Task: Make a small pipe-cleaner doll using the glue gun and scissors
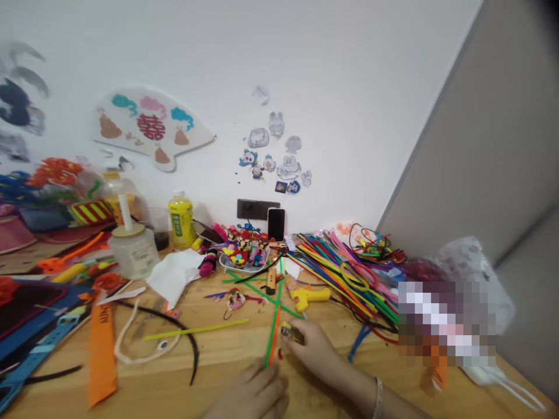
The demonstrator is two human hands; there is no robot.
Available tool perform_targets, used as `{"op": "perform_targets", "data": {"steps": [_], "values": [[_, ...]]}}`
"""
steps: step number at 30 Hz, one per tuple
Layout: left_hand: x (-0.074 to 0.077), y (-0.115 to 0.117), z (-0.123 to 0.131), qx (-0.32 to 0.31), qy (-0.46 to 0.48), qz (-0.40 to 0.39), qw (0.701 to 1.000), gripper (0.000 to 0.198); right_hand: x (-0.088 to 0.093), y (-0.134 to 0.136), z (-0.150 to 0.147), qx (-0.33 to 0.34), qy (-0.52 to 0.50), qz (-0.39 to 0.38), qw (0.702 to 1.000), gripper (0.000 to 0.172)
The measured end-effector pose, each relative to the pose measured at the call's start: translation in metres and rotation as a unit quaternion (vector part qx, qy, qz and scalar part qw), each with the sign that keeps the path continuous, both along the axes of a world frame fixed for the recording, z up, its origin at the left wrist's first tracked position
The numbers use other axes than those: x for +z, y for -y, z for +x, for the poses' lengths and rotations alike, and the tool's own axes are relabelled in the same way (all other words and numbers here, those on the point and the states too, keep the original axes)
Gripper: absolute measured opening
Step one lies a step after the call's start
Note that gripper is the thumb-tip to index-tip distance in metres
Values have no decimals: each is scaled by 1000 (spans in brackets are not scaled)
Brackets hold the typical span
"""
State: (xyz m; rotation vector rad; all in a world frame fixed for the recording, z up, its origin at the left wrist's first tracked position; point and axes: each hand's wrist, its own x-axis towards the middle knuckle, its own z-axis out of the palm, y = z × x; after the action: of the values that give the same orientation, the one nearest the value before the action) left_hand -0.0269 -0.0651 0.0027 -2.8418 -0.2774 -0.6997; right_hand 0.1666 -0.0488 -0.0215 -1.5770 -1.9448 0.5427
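My left hand (255, 393) is at the bottom of the head view, its fingers closed around the lower ends of a green pipe cleaner (271, 334) and an orange pipe cleaner (276, 329). These two lie side by side, pointing away from me. Just right of them, my right hand (317, 349) grips a small amber lighter (293, 333), its metal top toward the pipe cleaners. No flame shows. A small red bit (280, 353) lies between the hands. Beyond the right hand rests a yellow glue gun (310, 295).
Many coloured pipe cleaners (340, 273) are heaped at the back right. A tray (244, 267) of small figures stands near the wall, with a phone (276, 224) behind. Left are a glass jar (133, 253), a yellow bottle (181, 220), an orange ribbon (102, 355) and a black strip (192, 349).
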Motion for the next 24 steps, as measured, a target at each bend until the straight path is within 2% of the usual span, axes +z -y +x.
{"op": "perform_targets", "data": {"steps": [2,4,8,11,12,14,16,18,20,21,24], "values": [[-4,3,-2,11,-19,-9,1000,22,-2,-2,5,2,1,5,1000,12],[-15,-1,-7,19,-9,-6,1000,22,-2,-2,9,5,2,9,1000,14],[-55,-16,-12,40,72,34,996,26,1,1,11,13,-1,3,1000,18],[-76,-25,-14,143,138,22,980,32,6,5,10,9,-3,22,1000,17],[-78,-27,-14,175,138,9,975,33,9,6,11,9,1,37,999,13],[-71,-29,-15,217,133,-9,967,34,12,6,14,12,12,68,998,7],[-56,-30,-12,192,105,-11,976,33,13,4,19,19,11,93,995,9],[-41,-28,-6,109,49,1,993,37,10,2,24,36,-6,107,994,15],[-34,-26,3,60,2,5,998,40,6,-1,28,46,-28,116,992,18],[-34,-24,8,51,-2,11,999,38,3,-2,29,41,-42,116,992,19],[-42,-18,22,97,36,11,995,29,-1,-2,30,2,-78,102,992,21]]}}
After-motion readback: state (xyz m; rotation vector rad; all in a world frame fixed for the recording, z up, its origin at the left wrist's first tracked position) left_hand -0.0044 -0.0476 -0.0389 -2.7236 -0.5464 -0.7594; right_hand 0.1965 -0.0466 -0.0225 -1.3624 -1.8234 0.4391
